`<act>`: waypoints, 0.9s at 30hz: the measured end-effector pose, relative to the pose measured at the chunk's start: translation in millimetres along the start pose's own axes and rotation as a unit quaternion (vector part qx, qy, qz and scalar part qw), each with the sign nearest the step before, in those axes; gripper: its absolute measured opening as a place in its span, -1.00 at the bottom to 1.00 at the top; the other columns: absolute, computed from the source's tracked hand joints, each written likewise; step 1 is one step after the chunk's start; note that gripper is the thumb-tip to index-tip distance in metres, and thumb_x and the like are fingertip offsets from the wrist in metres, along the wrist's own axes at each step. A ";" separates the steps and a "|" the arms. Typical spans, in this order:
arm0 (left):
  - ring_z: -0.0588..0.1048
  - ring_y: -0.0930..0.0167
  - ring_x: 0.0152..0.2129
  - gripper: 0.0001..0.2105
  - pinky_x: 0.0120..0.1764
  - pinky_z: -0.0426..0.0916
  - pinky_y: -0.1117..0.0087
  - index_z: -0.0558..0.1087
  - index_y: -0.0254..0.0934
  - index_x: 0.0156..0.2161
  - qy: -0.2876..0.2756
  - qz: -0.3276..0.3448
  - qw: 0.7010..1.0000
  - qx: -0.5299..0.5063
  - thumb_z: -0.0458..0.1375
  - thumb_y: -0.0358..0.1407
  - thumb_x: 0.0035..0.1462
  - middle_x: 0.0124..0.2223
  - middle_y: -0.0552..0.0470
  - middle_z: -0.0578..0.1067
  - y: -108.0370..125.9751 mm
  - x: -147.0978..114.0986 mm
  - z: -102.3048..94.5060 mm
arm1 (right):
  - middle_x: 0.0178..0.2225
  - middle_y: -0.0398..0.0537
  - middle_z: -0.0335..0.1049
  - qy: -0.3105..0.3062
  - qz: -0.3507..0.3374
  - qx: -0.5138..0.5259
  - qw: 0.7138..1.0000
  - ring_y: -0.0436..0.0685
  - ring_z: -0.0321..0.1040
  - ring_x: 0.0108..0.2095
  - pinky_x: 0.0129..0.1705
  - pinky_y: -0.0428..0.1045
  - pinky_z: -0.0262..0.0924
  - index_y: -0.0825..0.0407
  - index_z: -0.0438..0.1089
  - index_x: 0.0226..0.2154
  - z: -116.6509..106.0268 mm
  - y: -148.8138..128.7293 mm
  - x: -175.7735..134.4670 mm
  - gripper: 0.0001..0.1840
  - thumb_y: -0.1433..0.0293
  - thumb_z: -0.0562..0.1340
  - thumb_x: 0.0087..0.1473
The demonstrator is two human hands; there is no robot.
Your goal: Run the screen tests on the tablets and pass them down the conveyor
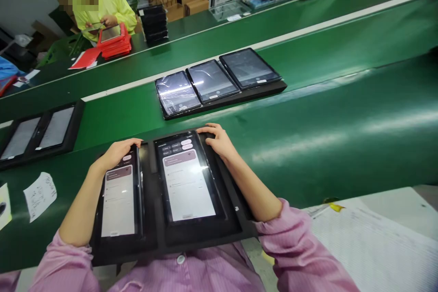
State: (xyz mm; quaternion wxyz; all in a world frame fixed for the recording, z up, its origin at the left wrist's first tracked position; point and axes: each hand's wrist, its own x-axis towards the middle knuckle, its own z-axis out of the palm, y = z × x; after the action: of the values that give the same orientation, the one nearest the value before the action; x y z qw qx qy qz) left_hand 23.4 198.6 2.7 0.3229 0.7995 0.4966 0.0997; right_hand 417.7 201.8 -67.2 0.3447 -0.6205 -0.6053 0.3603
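My left hand (118, 153) lay over the upper end of the left tablet (118, 210), its fingers close together and curved toward the tablet's top right corner. My thumb was hidden, so I cannot tell whether I was pinching the edge. My right hand (219, 141) was loosely spread at the top right corner of the right tablet (190, 182), the forefinger reaching to that corner and the thumb held apart below it.

Both tablets were lit, each with a mostly white screen and dark buttons near the top. They sat side by side in a black tray (201, 237), a bar between them; the left one looked tilted, its right side raised. The tray was right in front of me, its near edge by my pink shirt (205, 269), on the green bench (342, 137).

Beyond my hands, a second tray (260, 89) bore three dark tablets (214, 80) in a row. To the left lay a third tray (78, 121) with two more, and nearer me a handwritten note (40, 196). Across the bench a co-worker in yellow (114, 2) held something flat beside a red stack (116, 48), with a black stack (153, 23) near it.
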 end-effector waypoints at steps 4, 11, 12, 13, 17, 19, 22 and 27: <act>0.38 0.10 0.17 -0.67 0.24 0.18 0.24 0.45 -0.21 -0.09 -0.026 -0.032 0.999 -0.008 -0.01 -0.05 0.24 0.23 -0.06 0.45 -7.9 1.3 -3.8 | 0.15 -0.15 0.32 -0.009 -0.025 0.071 0.997 0.29 0.17 0.20 0.29 0.28 0.05 -0.22 0.60 -0.09 -0.3 4.6 0.6 -0.31 0.59 0.14 -0.25; 0.37 0.09 0.17 -0.66 0.24 0.18 0.19 0.42 -0.18 -0.06 -0.057 -0.028 0.997 0.042 0.04 -0.17 0.06 0.27 -0.01 0.41 -11.7 2.2 -8.7 | 0.14 -0.01 0.27 0.046 -0.044 -0.011 0.998 0.32 0.17 0.13 0.19 0.31 0.11 -0.15 0.62 -0.14 2.0 -14.0 -9.7 -0.41 0.60 0.13 -0.15; 0.37 0.10 0.17 -0.66 0.25 0.17 0.19 0.41 -0.17 -0.05 -0.059 -0.026 0.997 0.045 0.03 -0.19 0.06 0.27 -0.01 0.40 -10.7 2.0 -8.5 | 0.15 0.03 0.25 0.064 -0.062 -0.045 0.995 0.33 0.15 0.12 0.17 0.31 0.11 -0.14 0.62 -0.16 2.8 -18.9 -13.5 -0.46 0.60 0.13 -0.10; 0.36 0.11 0.18 -0.65 0.25 0.16 0.19 0.41 -0.17 -0.05 -0.061 -0.027 0.997 0.044 0.01 -0.22 0.05 0.28 0.00 0.39 -9.5 1.9 -8.0 | 0.17 0.04 0.23 0.074 -0.089 -0.079 0.990 0.34 0.12 0.14 0.16 0.31 0.09 -0.15 0.63 -0.18 3.7 -23.6 -17.5 -0.50 0.59 0.14 -0.06; 0.32 0.17 0.21 -0.59 0.27 0.11 0.21 0.39 -0.16 -0.04 -0.068 -0.022 0.997 0.032 -0.04 -0.33 -0.05 0.28 0.02 0.37 -4.8 3.6 -4.9 | 0.26 -0.02 0.18 0.055 -0.193 -0.195 0.960 0.39 0.03 0.18 0.14 0.35 -0.02 -0.20 0.65 -0.30 7.3 -33.5 -28.6 -0.57 0.59 0.18 0.00; 0.32 0.19 0.21 -0.57 0.27 0.11 0.23 0.39 -0.17 -0.05 -0.066 -0.006 0.997 0.027 -0.05 -0.36 -0.09 0.26 0.03 0.39 -2.2 5.7 -3.6 | 0.25 -0.02 0.21 0.065 -0.211 -0.239 0.946 0.41 0.06 0.16 0.12 0.37 -0.04 -0.21 0.66 -0.34 7.6 -31.8 -29.6 -0.58 0.59 0.19 0.00; 0.35 0.22 0.19 -0.57 0.25 0.13 0.26 0.39 -0.18 -0.06 -0.058 0.020 0.998 0.019 -0.04 -0.38 -0.10 0.21 0.03 0.43 3.5 8.2 -2.2 | 0.21 0.03 0.27 0.110 -0.240 -0.267 0.927 0.40 0.13 0.11 0.05 0.35 0.01 -0.23 0.66 -0.28 4.1 -26.2 -29.1 -0.58 0.55 0.20 0.02; 0.38 0.26 0.15 -0.65 0.19 0.19 0.28 0.37 -0.17 0.00 -0.066 0.068 0.995 0.037 0.01 -0.33 0.08 0.21 -0.03 0.42 16.5 6.8 2.4 | 0.04 0.13 0.42 0.100 -0.365 -0.278 0.883 0.42 0.26 -0.03 -0.14 0.30 0.07 -0.18 0.66 -0.37 -1.7 -18.0 -30.2 -0.62 0.39 0.11 0.16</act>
State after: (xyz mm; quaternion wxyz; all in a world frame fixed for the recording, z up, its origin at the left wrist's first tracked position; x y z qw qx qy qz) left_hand 39.9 198.5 9.9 0.3174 0.8477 0.4221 0.0504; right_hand 409.9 172.1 -49.9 0.3243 -0.4588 -0.8264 -0.0379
